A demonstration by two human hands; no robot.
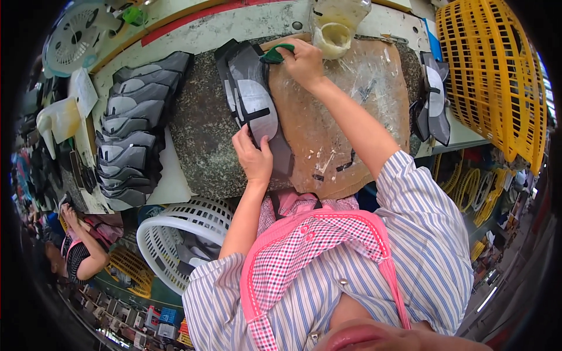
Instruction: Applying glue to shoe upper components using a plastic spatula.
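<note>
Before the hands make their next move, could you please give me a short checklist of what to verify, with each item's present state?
1. Left hand touching the grey piece: ok, at its near part.
2. Right hand gripping the green tool: ok.
3. Tub close to the right hand: ok.
4. Cardboard clean: not ok, pale smears and scraps mark it.
5. Row of grey pieces apart from the left hand: ok.
6. Fresh coating on the piece: cannot tell.
</note>
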